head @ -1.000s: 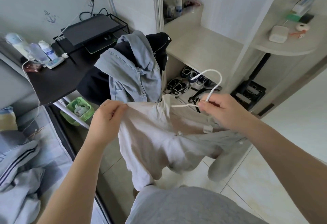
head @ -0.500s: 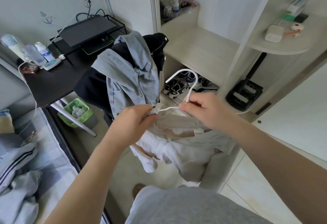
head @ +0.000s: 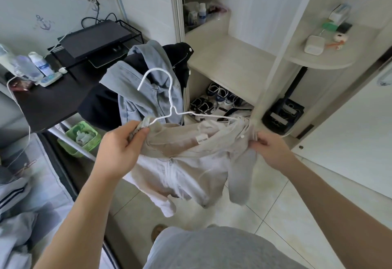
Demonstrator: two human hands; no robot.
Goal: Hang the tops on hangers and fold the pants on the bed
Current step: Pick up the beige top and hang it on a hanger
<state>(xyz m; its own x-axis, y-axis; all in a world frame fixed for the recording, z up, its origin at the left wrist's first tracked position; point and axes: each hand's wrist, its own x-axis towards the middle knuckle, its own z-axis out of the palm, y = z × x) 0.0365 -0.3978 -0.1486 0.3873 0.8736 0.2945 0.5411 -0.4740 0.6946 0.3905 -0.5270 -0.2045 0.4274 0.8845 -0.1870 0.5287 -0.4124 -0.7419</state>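
A beige zip-up top (head: 186,162) hangs spread between my two hands at chest height over the floor. A white wire hanger (head: 169,103) sits in its neck, with the hook standing up. My left hand (head: 123,147) grips the top's left shoulder together with the hanger's left end. My right hand (head: 269,149) grips the top's right shoulder, where the hanger's right end is hidden in the cloth. Grey striped pants (head: 14,205) lie crumpled on the bed (head: 48,186) at the lower left.
A grey hooded jacket (head: 146,90) and a dark garment (head: 101,105) are draped over something just behind the top. A black desk (head: 53,103) with a laptop stands at the left, a green basket (head: 82,139) under it. An open wardrobe (head: 231,64) with shoes is ahead.
My hands have moved apart and stretched the top out wide. My right hand let go of the hanger's neck and took the top's right shoulder; the hanger now sits in the neck.
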